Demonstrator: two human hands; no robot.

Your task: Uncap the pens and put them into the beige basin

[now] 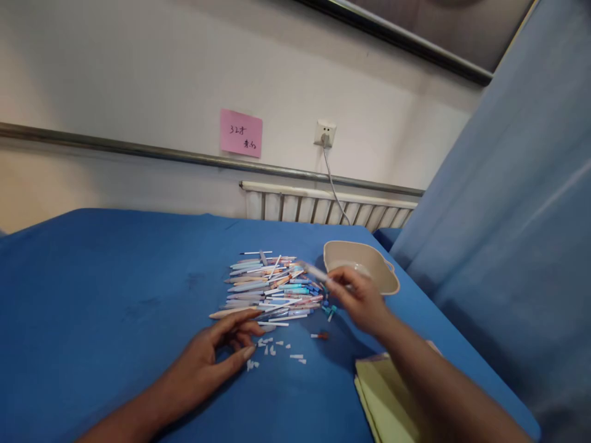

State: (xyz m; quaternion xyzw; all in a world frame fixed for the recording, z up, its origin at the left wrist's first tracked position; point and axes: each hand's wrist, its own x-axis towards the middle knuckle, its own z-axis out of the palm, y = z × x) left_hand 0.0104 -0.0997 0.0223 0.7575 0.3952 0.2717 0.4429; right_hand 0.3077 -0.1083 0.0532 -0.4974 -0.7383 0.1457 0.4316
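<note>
Pens and thin white sticks lie in a dense pile (pixel 268 283) on the blue cloth. My right hand (pixel 357 298) pinches a pale pen (pixel 316 272) at one end, over the right side of the pile and just in front of the basin. The pen's far end looks brownish and is blurred. My left hand (pixel 221 351) rests at the near left edge of the pile, fingers curved and apart, holding nothing. Beside its thumb are several small white pieces (pixel 272 347). Small blue and teal caps (pixel 330 311) lie below my right hand.
A beige basin (pixel 388 271) stands at the right, with something whitish inside. Folded yellow-green cloth (pixel 383 400) lies under my right forearm. Blue cloth (pixel 115 277) covers the table. Behind are a radiator (pixel 318 204) and a plugged-in cable (pixel 330 172); a blue curtain (pixel 503 215) hangs right.
</note>
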